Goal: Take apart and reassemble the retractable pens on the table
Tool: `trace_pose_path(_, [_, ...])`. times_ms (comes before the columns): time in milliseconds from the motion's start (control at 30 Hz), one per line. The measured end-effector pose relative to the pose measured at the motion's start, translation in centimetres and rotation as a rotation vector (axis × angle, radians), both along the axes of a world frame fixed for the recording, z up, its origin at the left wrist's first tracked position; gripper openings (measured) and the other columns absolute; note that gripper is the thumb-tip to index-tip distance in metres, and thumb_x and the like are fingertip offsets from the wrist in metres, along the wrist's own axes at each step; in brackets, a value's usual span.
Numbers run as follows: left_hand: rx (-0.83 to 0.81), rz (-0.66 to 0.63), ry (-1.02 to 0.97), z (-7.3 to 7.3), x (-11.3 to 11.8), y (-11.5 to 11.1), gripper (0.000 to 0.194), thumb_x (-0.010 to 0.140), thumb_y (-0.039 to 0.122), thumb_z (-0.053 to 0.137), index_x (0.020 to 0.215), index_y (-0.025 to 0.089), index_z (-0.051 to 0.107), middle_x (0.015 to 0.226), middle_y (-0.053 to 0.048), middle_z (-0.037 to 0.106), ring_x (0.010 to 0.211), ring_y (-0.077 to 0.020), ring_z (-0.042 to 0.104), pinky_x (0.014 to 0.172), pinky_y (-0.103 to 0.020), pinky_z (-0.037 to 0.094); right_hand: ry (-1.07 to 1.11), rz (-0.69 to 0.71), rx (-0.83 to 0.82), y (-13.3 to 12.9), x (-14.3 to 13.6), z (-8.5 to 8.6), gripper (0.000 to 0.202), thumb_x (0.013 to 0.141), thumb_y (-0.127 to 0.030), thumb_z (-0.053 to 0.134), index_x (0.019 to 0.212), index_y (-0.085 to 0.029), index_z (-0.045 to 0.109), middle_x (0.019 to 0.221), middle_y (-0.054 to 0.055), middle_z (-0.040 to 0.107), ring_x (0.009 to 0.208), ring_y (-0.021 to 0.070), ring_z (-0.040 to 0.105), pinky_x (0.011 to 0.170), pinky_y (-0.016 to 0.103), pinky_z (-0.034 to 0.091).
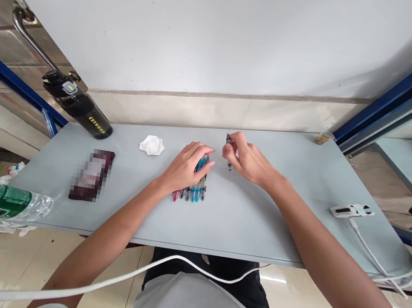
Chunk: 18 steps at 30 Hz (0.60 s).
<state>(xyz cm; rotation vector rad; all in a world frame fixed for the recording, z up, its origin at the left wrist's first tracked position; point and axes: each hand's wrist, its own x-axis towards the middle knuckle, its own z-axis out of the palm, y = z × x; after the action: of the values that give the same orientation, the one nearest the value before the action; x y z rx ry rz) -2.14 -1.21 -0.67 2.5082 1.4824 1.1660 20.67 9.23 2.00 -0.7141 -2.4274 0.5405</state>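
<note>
Several pens (194, 193) lie side by side on the grey table, with red, dark, grey and blue ends pointing toward me. My left hand (189, 162) rests over the upper part of this row, its thumb and index finger apart; the far ends of the pens are partly hidden under it. To the right, my right hand (245, 158) pinches a dark grey pen (228, 138) between thumb and fingers. That pen stands nearly upright in the picture, its lower tip showing below the fingers, a little apart from the row.
A crumpled white tissue (152, 145), a dark red pixelated item (92, 175) and a black bottle (78, 107) are on the left. A clear water bottle (2, 200) is at the left edge. Right are a small cup (324, 138) and a white device (351, 211) with a cable.
</note>
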Motion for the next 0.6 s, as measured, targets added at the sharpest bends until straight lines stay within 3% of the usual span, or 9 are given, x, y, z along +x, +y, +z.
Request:
trace_pose_path(200, [0.093,0.016,-0.187,-0.4,-0.2,0.2,0.043,0.114,0.032,0.059,0.155,0.024,0.048,0.126,-0.011,0.071,0.112,-0.0216,0.072,0.103,-0.039,0.060,-0.176,0.110,0.058,-1.2,-0.8,-0.3,0.039,0.119,-0.052,0.026,0.132,-0.025,0.051,0.082,0.003,0.067,0.058,0.0226,0.054,0.063,0.031,0.030])
trace_pose_path(333, [0.127,-0.025,-0.147,-0.1,-0.6,0.3,0.022,0.116,0.026,0.051,0.135,0.024,0.063,0.115,-0.009,0.073,0.107,-0.0202,0.072,0.096,-0.036,0.060,-0.233,0.129,0.094,-1.5,-1.0,-0.4,0.041,0.120,-0.050,0.026,0.126,-0.023,0.055,0.081,0.004,0.069,0.061,0.0221,0.055,0.063,0.032,0.027])
trace_pose_path(600, [0.006,-0.033,-0.092,0.4,-0.9,0.0,0.018,0.117,0.033,0.051,0.120,0.024,0.066,0.110,-0.009,0.071,0.102,-0.0205,0.071,0.091,-0.037,0.059,-0.295,0.097,0.126,-1.4,-1.0,-0.6,0.024,0.108,-0.036,0.046,0.124,-0.020,0.057,0.086,0.006,0.073,0.063,0.0216,0.055,0.065,0.033,0.027])
